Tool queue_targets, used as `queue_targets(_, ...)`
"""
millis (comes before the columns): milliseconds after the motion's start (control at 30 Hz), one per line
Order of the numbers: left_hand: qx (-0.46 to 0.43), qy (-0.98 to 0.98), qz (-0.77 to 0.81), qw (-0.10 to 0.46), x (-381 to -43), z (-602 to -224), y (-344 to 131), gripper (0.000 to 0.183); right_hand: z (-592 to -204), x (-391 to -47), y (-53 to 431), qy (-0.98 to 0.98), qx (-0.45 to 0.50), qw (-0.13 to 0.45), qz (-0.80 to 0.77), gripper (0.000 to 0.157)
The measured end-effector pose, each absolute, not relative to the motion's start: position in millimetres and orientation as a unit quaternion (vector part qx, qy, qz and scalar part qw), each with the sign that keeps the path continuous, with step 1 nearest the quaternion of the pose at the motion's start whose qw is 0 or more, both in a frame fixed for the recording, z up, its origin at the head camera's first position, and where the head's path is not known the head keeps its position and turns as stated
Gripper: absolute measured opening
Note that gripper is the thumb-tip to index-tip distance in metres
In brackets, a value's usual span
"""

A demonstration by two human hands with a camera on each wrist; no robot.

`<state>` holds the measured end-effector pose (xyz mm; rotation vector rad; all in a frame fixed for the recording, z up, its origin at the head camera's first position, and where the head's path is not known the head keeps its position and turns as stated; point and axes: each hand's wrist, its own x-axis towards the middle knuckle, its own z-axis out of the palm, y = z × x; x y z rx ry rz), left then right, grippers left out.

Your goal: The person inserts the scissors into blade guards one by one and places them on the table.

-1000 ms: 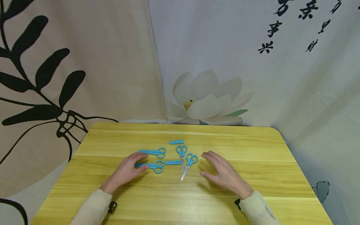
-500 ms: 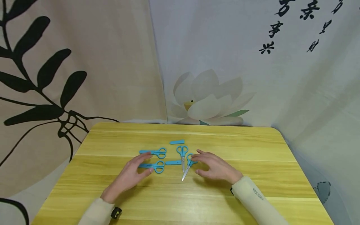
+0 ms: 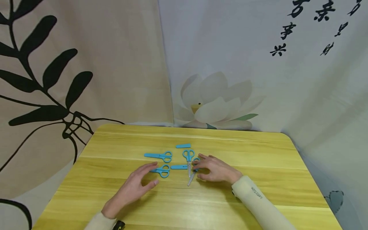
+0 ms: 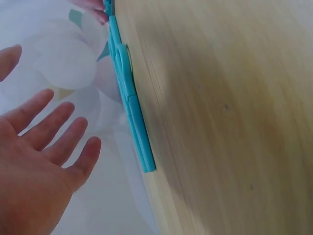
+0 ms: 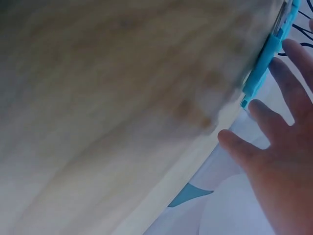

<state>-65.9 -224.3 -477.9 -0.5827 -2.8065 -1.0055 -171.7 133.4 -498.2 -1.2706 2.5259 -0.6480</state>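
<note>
My right hand [image 3: 215, 170] hovers over the handle of the rightmost scissors [image 3: 191, 180], fingers loosely bent and apart; it hides part of the blue handle, while the bare blade shows. In the right wrist view its spread fingertips [image 5: 258, 108] lie close beside a blue handle [image 5: 264, 63]. Palm inward, my left hand [image 3: 129, 191] is held beside the front-left sheathed scissors [image 3: 163, 171], covering their tip, with nothing in its grasp. The left wrist view has those sheathed scissors [image 4: 139, 129] past the spread fingers. Other unsheathed scissors [image 3: 188, 156] lie in the middle, blade toward me.
Behind my left hand lie more sheathed scissors [image 3: 156, 156]. One loose blue blade cover [image 3: 183, 146] is at the back, another blue cover [image 3: 179, 167] beside the middle blade. The wooden table [image 3: 287, 179] ends at a printed curtain [image 3: 230, 57].
My right hand has moved left, from beside the rightmost scissors to over their handle. The left hand has shifted slightly right and toward me. The view has turned a little.
</note>
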Motion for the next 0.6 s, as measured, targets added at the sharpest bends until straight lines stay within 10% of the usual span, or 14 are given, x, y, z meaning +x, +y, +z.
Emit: queue_targets(600,-0.184,-0.923,-0.334,0.043,-59,-481,-216,0.054,-501,-172,136,0.856,-0.465,0.089,-0.206,0.043)
